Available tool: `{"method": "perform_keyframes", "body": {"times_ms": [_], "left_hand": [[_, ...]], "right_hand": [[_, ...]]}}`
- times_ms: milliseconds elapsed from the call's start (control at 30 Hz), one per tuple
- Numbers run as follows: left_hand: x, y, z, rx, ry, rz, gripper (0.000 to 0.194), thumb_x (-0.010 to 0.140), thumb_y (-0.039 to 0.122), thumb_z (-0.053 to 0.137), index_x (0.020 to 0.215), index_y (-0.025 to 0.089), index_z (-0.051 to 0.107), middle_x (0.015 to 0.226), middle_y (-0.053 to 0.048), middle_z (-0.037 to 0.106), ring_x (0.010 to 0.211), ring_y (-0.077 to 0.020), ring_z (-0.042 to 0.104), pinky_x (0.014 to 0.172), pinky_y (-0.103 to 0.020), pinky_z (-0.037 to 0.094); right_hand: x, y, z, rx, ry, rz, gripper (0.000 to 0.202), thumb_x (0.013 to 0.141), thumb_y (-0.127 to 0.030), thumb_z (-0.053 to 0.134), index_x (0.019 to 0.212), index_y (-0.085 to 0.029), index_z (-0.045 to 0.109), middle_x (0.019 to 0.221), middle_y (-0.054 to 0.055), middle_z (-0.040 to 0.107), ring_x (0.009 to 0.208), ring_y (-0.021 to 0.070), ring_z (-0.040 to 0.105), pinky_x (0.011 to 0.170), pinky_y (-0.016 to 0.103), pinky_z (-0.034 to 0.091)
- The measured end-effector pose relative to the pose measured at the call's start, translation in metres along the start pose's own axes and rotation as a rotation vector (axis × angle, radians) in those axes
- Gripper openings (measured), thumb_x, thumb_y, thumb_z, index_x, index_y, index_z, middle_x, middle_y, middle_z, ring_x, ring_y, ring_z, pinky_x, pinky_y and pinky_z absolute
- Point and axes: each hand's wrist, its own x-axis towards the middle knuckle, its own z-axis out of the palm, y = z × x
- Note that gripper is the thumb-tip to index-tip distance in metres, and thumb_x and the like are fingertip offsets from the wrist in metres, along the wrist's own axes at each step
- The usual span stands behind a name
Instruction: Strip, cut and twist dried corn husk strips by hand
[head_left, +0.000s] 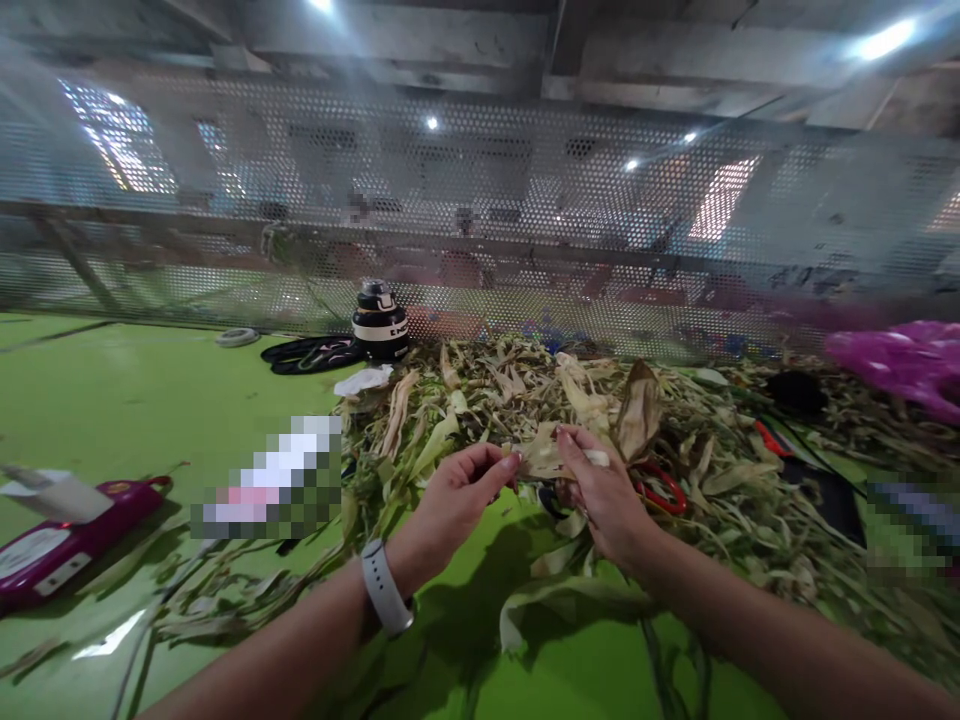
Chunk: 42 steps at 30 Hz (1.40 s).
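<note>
A pale, dry corn husk (541,456) stretches between my two hands above the green table. My left hand (456,492), with a light watch strap on the wrist, pinches its left edge between thumb and fingers. On the other side my right hand (606,495) is closed on the husk, thumb on top. A small white piece (598,458) sticks out by the right hand; I cannot tell what it is. Red-handled scissors (666,490) lie just right of that hand, partly hidden. Below the hands rests a curled loose husk (570,597).
A big heap of dried husks (510,385) spreads behind and right. A black bottle (380,325) stands at its back by a perforated screen (480,170). To the left is a magenta power strip (82,535) with a plug. A pink plastic bag (900,365) lies far right.
</note>
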Motion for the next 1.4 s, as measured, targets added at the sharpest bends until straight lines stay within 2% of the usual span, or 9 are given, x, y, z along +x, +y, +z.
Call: {"method": "perform_keyframes", "body": {"times_ms": [233,433,533,700,1000,1100,1200,1300,1400], "left_hand": [[-0.001,-0.003,-0.003,0.007,-0.053,0.031,0.024,0.075,0.039,0.063,0.077,0.015,0.060,0.068,0.003,0.053,0.063,-0.0089,0.043,0.058,-0.020,0.034],[0.006,-0.004,-0.005,-0.011,0.134,0.032,0.024,0.073,0.038,0.064,0.069,0.015,0.060,0.064,0.003,0.053,0.060,-0.0089,0.043,0.056,-0.020,0.034],[0.011,-0.008,-0.009,-0.039,0.251,0.041,0.022,0.071,0.036,0.065,0.071,0.014,0.061,0.065,0.001,0.056,0.061,-0.0094,0.045,0.058,-0.020,0.036],[0.018,-0.010,-0.016,-0.007,0.357,0.084,0.023,0.068,0.036,0.066,0.074,0.014,0.064,0.066,0.000,0.059,0.061,-0.0097,0.047,0.057,-0.020,0.037],[0.023,-0.009,-0.023,0.152,0.402,0.170,0.023,0.067,0.036,0.065,0.070,0.014,0.064,0.060,0.003,0.056,0.056,-0.0089,0.043,0.051,-0.019,0.033],[0.023,-0.008,-0.024,0.210,0.372,0.155,0.022,0.068,0.036,0.063,0.069,0.014,0.064,0.059,0.003,0.056,0.054,-0.0090,0.042,0.049,-0.020,0.031],[0.021,-0.005,-0.024,0.284,0.271,0.132,0.022,0.070,0.036,0.061,0.071,0.014,0.065,0.059,0.002,0.055,0.053,-0.0093,0.042,0.051,-0.020,0.033],[0.018,0.000,-0.023,0.338,0.089,0.120,0.021,0.072,0.035,0.060,0.072,0.015,0.067,0.060,0.002,0.055,0.055,-0.0100,0.043,0.054,-0.021,0.035],[0.013,0.004,-0.021,0.301,-0.171,0.104,0.022,0.074,0.036,0.059,0.074,0.016,0.067,0.064,0.000,0.057,0.059,-0.0115,0.046,0.058,-0.022,0.037]], "right_hand": [[0.002,-0.001,-0.001,-0.024,-0.044,0.001,0.032,0.068,-0.048,0.068,0.077,-0.019,0.055,0.051,-0.009,0.044,0.036,0.0025,0.029,0.035,0.015,0.024],[0.001,0.004,-0.001,-0.123,-0.125,0.044,0.039,0.071,-0.050,0.065,0.093,-0.020,0.053,0.046,-0.010,0.040,0.037,0.0035,0.031,0.034,0.014,0.025],[-0.001,0.009,-0.001,-0.266,-0.221,0.059,0.047,0.074,-0.048,0.063,0.106,-0.019,0.045,0.048,-0.010,0.045,0.033,0.0040,0.032,0.032,0.015,0.024],[-0.008,0.014,-0.001,-0.432,-0.266,-0.108,0.057,0.083,-0.044,0.053,0.125,-0.020,0.024,0.061,-0.008,0.052,0.034,0.0054,0.036,0.031,0.017,0.030],[-0.015,-0.003,-0.006,-1.072,-0.282,-0.266,0.050,0.087,-0.037,0.048,0.129,-0.010,0.037,0.059,0.000,0.059,0.054,0.0152,0.054,0.052,0.024,0.038],[-0.021,-0.006,-0.006,-1.254,-0.288,-0.458,0.052,0.088,-0.032,0.046,0.135,-0.012,0.035,0.059,0.002,0.061,0.046,0.0152,0.050,0.049,0.025,0.035],[-0.028,-0.010,-0.009,-1.314,-0.494,-0.702,0.038,0.088,-0.029,0.045,0.124,-0.017,0.052,0.071,0.007,0.066,0.055,0.0178,0.056,0.054,0.027,0.039],[-0.029,-0.026,-0.015,-1.360,-0.646,-0.781,0.029,0.087,-0.025,0.046,0.112,-0.020,0.061,0.077,0.007,0.067,0.064,0.0191,0.057,0.061,0.029,0.041],[-0.025,-0.048,-0.021,-1.315,-0.479,-0.843,0.021,0.087,-0.022,0.047,0.099,-0.023,0.064,0.074,0.005,0.065,0.065,0.0180,0.054,0.064,0.030,0.039]]}}
